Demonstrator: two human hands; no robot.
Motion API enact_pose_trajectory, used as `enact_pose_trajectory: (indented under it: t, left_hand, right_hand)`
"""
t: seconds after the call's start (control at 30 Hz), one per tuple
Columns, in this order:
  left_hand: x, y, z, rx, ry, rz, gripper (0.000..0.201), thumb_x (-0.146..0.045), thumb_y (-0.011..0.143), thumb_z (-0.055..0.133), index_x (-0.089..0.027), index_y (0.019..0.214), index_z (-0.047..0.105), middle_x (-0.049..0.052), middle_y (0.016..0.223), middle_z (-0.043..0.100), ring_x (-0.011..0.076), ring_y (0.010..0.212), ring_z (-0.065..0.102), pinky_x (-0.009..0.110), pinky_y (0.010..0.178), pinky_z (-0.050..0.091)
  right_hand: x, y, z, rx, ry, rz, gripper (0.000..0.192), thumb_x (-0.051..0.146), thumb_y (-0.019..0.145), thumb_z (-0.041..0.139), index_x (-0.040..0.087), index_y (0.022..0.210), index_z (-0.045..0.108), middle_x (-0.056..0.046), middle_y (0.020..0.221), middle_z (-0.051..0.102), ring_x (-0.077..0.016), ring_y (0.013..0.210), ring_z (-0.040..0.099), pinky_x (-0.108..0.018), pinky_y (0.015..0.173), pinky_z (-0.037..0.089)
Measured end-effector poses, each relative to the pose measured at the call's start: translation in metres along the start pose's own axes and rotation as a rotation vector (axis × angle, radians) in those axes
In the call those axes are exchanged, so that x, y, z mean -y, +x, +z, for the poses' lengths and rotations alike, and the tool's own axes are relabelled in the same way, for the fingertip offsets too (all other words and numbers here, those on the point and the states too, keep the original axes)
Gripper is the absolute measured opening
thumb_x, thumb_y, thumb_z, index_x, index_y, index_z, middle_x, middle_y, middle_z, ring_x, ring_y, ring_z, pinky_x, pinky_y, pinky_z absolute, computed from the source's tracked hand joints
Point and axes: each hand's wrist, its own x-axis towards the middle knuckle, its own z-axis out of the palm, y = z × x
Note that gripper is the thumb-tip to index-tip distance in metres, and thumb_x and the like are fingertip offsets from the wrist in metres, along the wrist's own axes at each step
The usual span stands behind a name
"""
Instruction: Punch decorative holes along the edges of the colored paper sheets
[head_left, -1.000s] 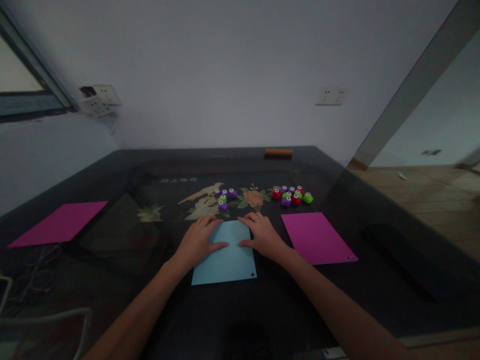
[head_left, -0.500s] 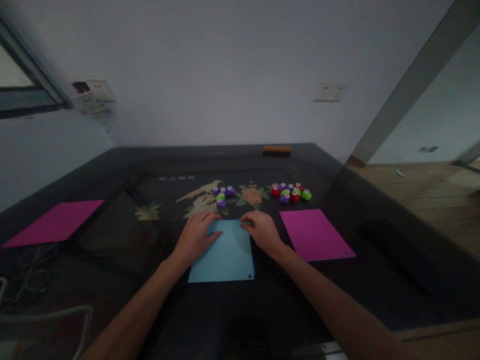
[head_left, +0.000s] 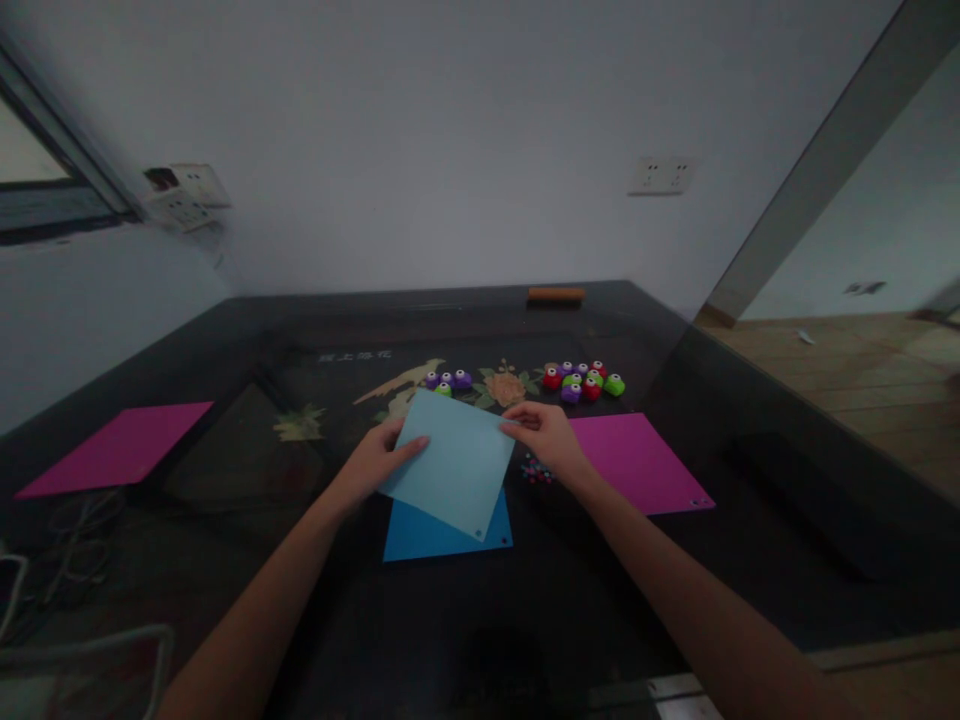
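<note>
Both hands hold a light blue paper sheet (head_left: 452,462) lifted and tilted above the dark table (head_left: 675,560). My left hand (head_left: 373,462) grips its left edge and my right hand (head_left: 549,441) pinches its upper right corner. Under it a darker blue sheet (head_left: 420,538) lies flat on the table. A small pile of colourful paper bits (head_left: 533,469) lies just below my right hand.
A magenta sheet (head_left: 641,462) lies to the right, another magenta sheet (head_left: 120,448) at far left. Small purple and green punches (head_left: 448,380) and a cluster of red, green and purple punches (head_left: 583,381) sit beyond the hands. An orange bar (head_left: 556,294) lies at the table's back edge.
Both hands lifted the light blue sheet off the table and tilted it, uncovering a darker blue sheet beneath and a small pile of paper bits.
</note>
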Motion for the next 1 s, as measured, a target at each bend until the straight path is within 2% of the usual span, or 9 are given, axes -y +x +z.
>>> enact_pose_trajectory:
  t: [0.13, 0.27, 0.37, 0.5, 0.63, 0.8, 0.9, 1.0]
  left_hand:
    - [0.001, -0.001, -0.001, 0.059, 0.101, 0.016, 0.036, -0.051, 0.072, 0.061, -0.015, 0.073, 0.063, 0.003, 0.067, 0.064, 0.0180, 0.060, 0.057, 0.026, 0.054, 0.043]
    - [-0.001, -0.004, 0.003, 0.106, 0.025, 0.006, 0.037, -0.051, 0.074, 0.060, -0.015, 0.073, 0.063, 0.001, 0.064, 0.062, 0.0151, 0.056, 0.055, 0.024, 0.051, 0.041]
    - [-0.005, -0.006, 0.007, 0.037, -0.055, -0.006, 0.037, -0.051, 0.072, 0.061, -0.015, 0.077, 0.062, -0.001, 0.061, 0.060, 0.0139, 0.053, 0.054, 0.023, 0.048, 0.041]
    - [-0.008, -0.007, 0.011, -0.037, -0.099, 0.010, 0.037, -0.051, 0.071, 0.063, -0.015, 0.074, 0.059, -0.001, 0.058, 0.059, 0.0139, 0.050, 0.055, 0.024, 0.046, 0.044]
    - [-0.006, -0.007, 0.012, -0.051, -0.116, 0.033, 0.034, -0.050, 0.073, 0.061, -0.016, 0.075, 0.058, -0.002, 0.058, 0.059, 0.0146, 0.050, 0.056, 0.026, 0.047, 0.046]
    - [-0.007, -0.007, 0.012, -0.074, -0.033, 0.102, 0.034, -0.049, 0.075, 0.057, -0.015, 0.074, 0.060, -0.001, 0.061, 0.059, 0.0138, 0.053, 0.053, 0.024, 0.047, 0.041]
    - [-0.005, -0.003, 0.007, -0.128, 0.074, 0.180, 0.036, -0.050, 0.079, 0.051, -0.016, 0.074, 0.061, 0.000, 0.064, 0.061, 0.0157, 0.059, 0.054, 0.024, 0.052, 0.041]
    - [0.002, 0.004, 0.000, -0.212, 0.137, 0.223, 0.040, -0.050, 0.083, 0.042, -0.016, 0.078, 0.061, 0.002, 0.066, 0.064, 0.0189, 0.067, 0.059, 0.026, 0.062, 0.044]
  right_hand:
    - [0.002, 0.004, -0.012, -0.095, 0.103, 0.060, 0.017, 0.024, 0.062, 0.071, 0.015, 0.075, 0.063, -0.001, 0.068, 0.065, -0.0125, 0.062, 0.059, -0.027, 0.063, 0.045]
    - [0.008, 0.003, -0.015, -0.138, 0.231, 0.079, 0.024, 0.030, 0.063, 0.072, 0.016, 0.079, 0.061, 0.001, 0.064, 0.062, -0.0109, 0.057, 0.054, -0.023, 0.051, 0.039]
    - [0.010, 0.000, -0.012, -0.056, 0.347, 0.129, 0.027, 0.034, 0.066, 0.070, 0.017, 0.084, 0.058, 0.001, 0.068, 0.062, -0.0105, 0.056, 0.055, -0.021, 0.047, 0.038]
    - [0.010, -0.006, -0.007, 0.181, 0.346, 0.222, 0.034, 0.034, 0.068, 0.071, 0.018, 0.096, 0.060, -0.003, 0.078, 0.066, -0.0129, 0.062, 0.059, -0.024, 0.054, 0.045]
    - [0.012, -0.011, -0.006, 0.306, 0.239, 0.250, 0.025, 0.031, 0.066, 0.073, 0.014, 0.083, 0.066, -0.007, 0.082, 0.068, -0.0144, 0.068, 0.062, -0.027, 0.061, 0.048]
    - [0.018, -0.011, -0.011, 0.335, 0.116, 0.262, 0.018, 0.028, 0.067, 0.072, 0.012, 0.071, 0.065, -0.006, 0.073, 0.068, -0.0105, 0.059, 0.058, -0.021, 0.052, 0.043]
    - [0.018, -0.010, -0.013, 0.282, 0.074, 0.274, 0.017, 0.027, 0.068, 0.071, 0.012, 0.066, 0.063, -0.003, 0.061, 0.064, -0.0071, 0.046, 0.049, -0.019, 0.042, 0.037]
    - [0.019, -0.009, -0.012, 0.202, 0.107, 0.258, 0.014, 0.025, 0.069, 0.070, 0.013, 0.068, 0.063, -0.002, 0.059, 0.063, -0.0066, 0.043, 0.047, -0.019, 0.038, 0.035]
